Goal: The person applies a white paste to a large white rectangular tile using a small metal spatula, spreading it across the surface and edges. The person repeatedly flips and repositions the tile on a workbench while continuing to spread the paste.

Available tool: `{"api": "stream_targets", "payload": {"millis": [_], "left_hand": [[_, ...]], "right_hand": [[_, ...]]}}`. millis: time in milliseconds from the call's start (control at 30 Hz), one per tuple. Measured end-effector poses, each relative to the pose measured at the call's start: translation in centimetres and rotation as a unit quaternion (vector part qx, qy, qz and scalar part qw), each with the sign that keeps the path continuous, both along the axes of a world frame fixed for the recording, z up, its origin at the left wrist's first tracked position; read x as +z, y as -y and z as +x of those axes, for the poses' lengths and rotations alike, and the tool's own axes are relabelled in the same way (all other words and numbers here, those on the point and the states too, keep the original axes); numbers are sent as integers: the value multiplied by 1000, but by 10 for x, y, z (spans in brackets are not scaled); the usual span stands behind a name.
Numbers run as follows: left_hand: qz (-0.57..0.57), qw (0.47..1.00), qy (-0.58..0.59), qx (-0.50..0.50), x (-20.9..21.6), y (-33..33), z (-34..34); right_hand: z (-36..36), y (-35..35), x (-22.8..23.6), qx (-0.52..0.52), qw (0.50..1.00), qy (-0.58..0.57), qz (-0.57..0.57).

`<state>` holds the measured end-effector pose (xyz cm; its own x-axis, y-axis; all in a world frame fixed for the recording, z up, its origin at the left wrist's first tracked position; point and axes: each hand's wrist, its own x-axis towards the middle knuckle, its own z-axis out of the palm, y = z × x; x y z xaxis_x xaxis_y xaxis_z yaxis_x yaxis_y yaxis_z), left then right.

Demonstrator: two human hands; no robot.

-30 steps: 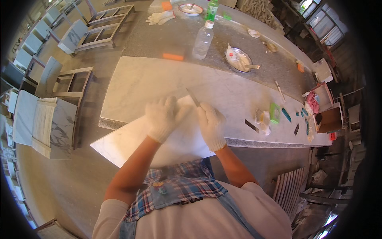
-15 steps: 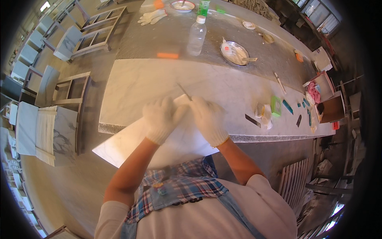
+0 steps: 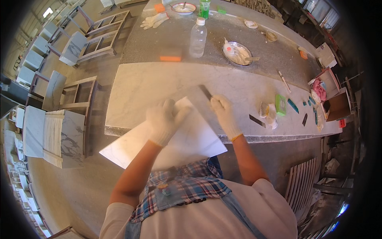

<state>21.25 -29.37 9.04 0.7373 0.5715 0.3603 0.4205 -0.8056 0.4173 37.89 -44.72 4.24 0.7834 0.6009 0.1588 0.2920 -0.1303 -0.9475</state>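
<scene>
A white marble tile (image 3: pixel 199 133) juts over the near edge of the pale slab, one corner pointing away from me. My left hand (image 3: pixel 165 121), in a white knit glove and slightly blurred, grips the tile's far left edge near that corner. My right hand (image 3: pixel 226 115), gloved alike, is closed round a thin, flat, dark scraper blade (image 3: pixel 205 92). The blade stands off to the right of the tile's far corner, apart from it. Part of the tile is hidden under my left hand and forearm.
A marble slab (image 3: pixel 135 85) covers the near worktable. Behind it stand a clear bottle (image 3: pixel 198 38), a metal bowl of paste (image 3: pixel 240 53) and a blurred orange block (image 3: pixel 170 58). At right lie another dark blade (image 3: pixel 257 120), a green box (image 3: pixel 280 104) and a tape roll (image 3: pixel 270 113).
My right hand has moved right, away from my left hand and the tile's far corner, carrying the blade with it. The blade's flat face now shows. My left hand stays on the tile.
</scene>
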Motion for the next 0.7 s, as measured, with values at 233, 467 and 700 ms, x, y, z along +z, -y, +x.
{"api": "stream_targets", "payload": {"millis": [233,467,700], "left_hand": [[-199,978,18,-55,22,-3,4],[-244,968,14,-53,20,-11,4],[-286,957,38,-22,15,-17,-4]], "right_hand": [[127,22,15,-86,988,34,-125],[219,7,-2,-140,975,4,-170],[319,-15,-67,-165,935,202,-239]]}}
